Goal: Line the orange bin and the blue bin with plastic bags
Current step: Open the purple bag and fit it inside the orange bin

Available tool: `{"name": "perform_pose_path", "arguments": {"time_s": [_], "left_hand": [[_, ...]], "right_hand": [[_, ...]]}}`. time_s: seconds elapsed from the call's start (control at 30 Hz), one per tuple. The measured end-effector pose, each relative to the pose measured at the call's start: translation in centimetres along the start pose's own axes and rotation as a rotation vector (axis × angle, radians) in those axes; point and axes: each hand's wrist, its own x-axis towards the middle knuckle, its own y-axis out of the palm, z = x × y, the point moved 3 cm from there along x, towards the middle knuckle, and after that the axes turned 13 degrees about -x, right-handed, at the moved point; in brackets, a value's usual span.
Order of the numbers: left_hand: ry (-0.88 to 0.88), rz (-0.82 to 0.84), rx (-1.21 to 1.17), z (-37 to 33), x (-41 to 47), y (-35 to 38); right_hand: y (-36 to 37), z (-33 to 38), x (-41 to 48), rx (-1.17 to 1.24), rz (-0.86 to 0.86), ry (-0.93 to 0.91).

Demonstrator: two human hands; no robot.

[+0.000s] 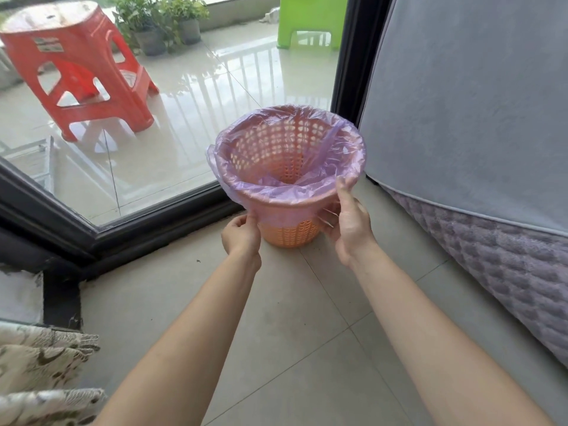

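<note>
Standing on the tiled floor (292, 318) near the middle of the view, the orange bin (290, 233) is upright, close to the black door frame (129, 229) at its nine o'clock and beside a grey cover (461, 118) at its three o'clock; a translucent purple plastic bag (307, 187) lies inside it, its mouth folded outward over the whole rim and hanging partway down the lattice wall, so only the lower band of orange shows; one fold of the bag runs down the inside from about two o'clock towards the bottom.

The left hand (241, 235) sits at the bin's seven o'clock, fingers curled, pinching the bag's hanging hem against the wall; the right hand (347, 222) sits at four o'clock, thumb raised to the rim and pinching the folded edge of the bag there, the other fingers curved around the bin's side under the film.

Beyond the glass, a red stool (76, 66) stands at the view's ten o'clock, a green stool (310, 20) at twelve o'clock, and potted plants (159, 23) between them; a quilted purple fabric (507, 272) hangs below the grey cover at four o'clock; a lace cloth (40, 379) lies at eight o'clock.
</note>
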Motion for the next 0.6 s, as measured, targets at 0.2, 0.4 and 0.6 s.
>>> {"name": "perform_pose_path", "arguments": {"time_s": [0.2,0.4,0.6], "left_hand": [[-0.052,0.000,-0.150,0.5,-0.1,0.8],[-0.127,0.091,-0.301,-0.1,-0.2,0.5],[-0.028,-0.226,-0.228,-2.8,-0.7,-1.1]], "right_hand": [[0.1,-1.4,-2.8,0.165,-0.158,0.077],[3.2,-0.7,-2.8,0.133,0.104,0.129],[0.3,-1.2,-2.9,0.053,-0.119,0.172]]}}
